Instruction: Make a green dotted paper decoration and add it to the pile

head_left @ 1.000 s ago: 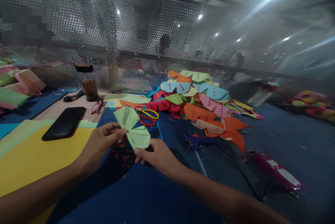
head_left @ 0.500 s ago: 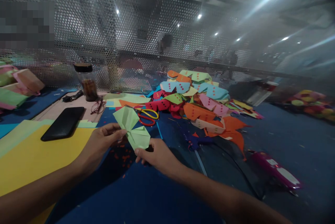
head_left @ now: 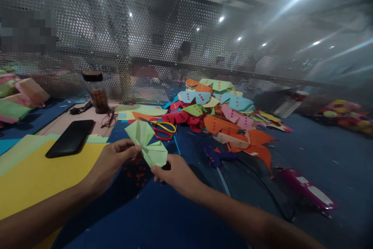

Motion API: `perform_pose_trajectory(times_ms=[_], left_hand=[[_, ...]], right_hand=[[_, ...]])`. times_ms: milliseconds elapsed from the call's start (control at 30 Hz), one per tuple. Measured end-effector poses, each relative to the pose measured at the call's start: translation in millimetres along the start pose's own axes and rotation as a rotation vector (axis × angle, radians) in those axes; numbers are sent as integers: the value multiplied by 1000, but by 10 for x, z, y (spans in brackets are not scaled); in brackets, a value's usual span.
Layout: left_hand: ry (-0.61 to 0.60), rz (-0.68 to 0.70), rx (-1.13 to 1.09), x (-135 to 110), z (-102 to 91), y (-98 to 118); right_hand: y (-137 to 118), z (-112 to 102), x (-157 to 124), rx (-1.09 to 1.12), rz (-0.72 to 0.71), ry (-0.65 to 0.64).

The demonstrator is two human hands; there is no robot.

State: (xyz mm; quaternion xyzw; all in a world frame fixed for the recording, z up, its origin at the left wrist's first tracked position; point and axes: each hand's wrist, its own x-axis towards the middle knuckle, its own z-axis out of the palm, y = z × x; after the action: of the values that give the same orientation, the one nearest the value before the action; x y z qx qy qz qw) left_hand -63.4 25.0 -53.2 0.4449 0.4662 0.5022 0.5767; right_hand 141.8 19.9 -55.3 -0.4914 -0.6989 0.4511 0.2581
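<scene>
A pale green folded paper butterfly is held up above the blue tabletop, its two wings tilted. My left hand pinches it near the middle fold, thumb in front. At its lower right edge, my right hand grips it between thumb and fingers; some fingertips are hidden behind the paper. Just beyond the butterfly lie scissors with red and yellow handles. Small orange paper bits are scattered on the table beneath the hands.
Colourful folded paper butterflies are heaped at the back. To the right lie a blue glue gun with a cord and a purple device. At left are a black phone, yellow paper sheets and a lidded jar. Behind stands a perforated metal screen.
Both hands keep hold of the paper butterfly in nearly the same place. Only a very slight shift of the view shows.
</scene>
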Motion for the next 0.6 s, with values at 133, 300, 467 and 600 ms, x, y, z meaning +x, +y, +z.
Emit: perform_pose_trajectory(times_ms=[133, 300, 467, 600], left_hand=[[-10, -20, -16, 0, -17, -23], [5, -33, -1, 2, -12, -14], [-24, -13, 27, -18, 16, 24], [-20, -15, 36, -22, 33, 39]], right_hand=[[-27, -8, -12, -40, 6, 6], [-60, -17, -12, -61, 27, 15], [-70, -18, -19, -77, 15, 23], [-84, -13, -26, -77, 22, 28]])
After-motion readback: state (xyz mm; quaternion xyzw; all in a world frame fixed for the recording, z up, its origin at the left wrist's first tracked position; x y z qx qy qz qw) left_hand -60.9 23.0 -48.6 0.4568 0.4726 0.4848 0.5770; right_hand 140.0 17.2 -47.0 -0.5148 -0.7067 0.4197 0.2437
